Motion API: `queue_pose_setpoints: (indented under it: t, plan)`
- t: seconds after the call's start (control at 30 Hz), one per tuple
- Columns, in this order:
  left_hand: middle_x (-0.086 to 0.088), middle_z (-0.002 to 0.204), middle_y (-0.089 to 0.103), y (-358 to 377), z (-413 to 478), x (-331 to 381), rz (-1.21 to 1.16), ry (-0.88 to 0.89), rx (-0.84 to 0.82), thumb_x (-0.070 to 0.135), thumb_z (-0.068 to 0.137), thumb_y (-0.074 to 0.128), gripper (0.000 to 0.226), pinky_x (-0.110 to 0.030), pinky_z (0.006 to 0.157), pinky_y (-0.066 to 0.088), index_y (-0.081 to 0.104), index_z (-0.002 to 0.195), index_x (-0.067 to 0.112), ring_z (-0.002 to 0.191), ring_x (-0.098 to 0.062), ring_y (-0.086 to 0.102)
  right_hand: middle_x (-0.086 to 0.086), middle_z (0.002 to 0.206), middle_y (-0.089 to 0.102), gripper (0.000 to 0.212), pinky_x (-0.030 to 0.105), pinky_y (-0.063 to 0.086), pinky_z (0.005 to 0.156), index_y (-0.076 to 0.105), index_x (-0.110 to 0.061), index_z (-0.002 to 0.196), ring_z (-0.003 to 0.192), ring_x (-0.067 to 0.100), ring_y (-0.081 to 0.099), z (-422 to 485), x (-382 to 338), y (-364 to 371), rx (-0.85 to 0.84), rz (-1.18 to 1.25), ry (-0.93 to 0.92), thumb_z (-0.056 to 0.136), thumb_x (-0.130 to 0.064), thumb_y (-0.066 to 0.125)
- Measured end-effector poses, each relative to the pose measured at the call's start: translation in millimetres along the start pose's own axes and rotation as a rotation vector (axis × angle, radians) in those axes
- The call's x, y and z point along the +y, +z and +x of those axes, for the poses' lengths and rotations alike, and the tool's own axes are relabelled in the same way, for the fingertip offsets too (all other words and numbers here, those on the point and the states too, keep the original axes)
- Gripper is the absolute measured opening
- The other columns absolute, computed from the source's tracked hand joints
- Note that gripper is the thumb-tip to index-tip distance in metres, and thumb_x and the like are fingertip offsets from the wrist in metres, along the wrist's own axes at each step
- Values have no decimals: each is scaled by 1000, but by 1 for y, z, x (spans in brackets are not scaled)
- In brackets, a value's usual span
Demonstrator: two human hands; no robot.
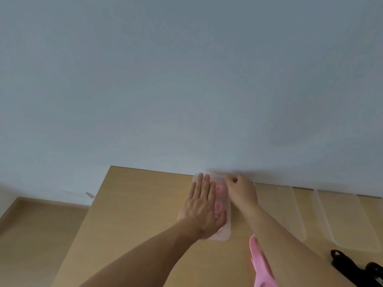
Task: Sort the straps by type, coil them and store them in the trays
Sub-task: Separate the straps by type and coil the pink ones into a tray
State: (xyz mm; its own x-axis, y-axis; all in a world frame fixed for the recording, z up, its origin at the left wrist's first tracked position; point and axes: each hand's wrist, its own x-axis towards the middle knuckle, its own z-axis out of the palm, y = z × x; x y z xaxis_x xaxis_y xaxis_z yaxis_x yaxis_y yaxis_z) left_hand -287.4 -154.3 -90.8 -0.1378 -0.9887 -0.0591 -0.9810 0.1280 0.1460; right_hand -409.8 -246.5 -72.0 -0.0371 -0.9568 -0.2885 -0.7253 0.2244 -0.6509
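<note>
At the far edge of the tabletop (134, 204), the left grip (202, 206) lies released, flat on the clear tray (228, 222) of pink straps (219, 201). The right grip (241, 190) curls at its one o'clock corner, and I cannot tell whether it grasps anything. Two empty trays (290, 208) stand at three o'clock, a black strap (348, 266) at four.

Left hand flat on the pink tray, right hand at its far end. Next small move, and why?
Probably lift the right hand off the leftmost tray and reach back for the loose pink strap beside its forearm. The left hand lies flat over the pink coils there, and that strap matches them; the black straps would suit another tray.
</note>
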Motion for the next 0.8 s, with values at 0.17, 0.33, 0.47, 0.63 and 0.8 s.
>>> queue_pose_setpoints:
  t: [0.17,0.33,0.47,0.63,0.8]
  plan:
    - [-17,150,-29,0,3,-1,-12,-15,20,59,91,18,82,-41,112,-29,-7,147,4,134,-24,-48,-4,74,66,35,30,44,61,63,-19,74,71,17,62,12,5,11,-11,148,129,85,-51,55]
    - [-16,151,-28,-3,5,1,0,-35,-24,62,88,16,89,-38,109,-33,1,154,5,132,-26,-47,-1,74,69,32,39,56,76,63,-18,65,77,22,67,5,-2,11,-33,399,243,86,-42,65]
    - [-16,152,-33,0,5,-1,-16,-49,-20,65,91,7,83,-37,110,-33,-11,152,13,134,-24,-47,8,75,67,31,41,51,68,63,-9,73,71,27,61,-28,13,9,-28,426,257,93,-33,60]
    - [-17,154,-31,1,8,-2,-3,-72,-20,53,94,-3,69,-38,109,-33,-17,149,14,132,-24,-49,1,64,60,33,32,39,58,58,-14,63,63,21,53,-65,29,13,29,352,184,94,-24,61]
    - [-12,154,-31,3,8,-1,-54,-91,-16,52,92,-10,69,-33,106,-35,-15,151,16,131,-21,-48,9,67,65,21,33,45,57,65,-4,80,57,21,55,-86,30,-1,-99,462,193,95,-18,60]
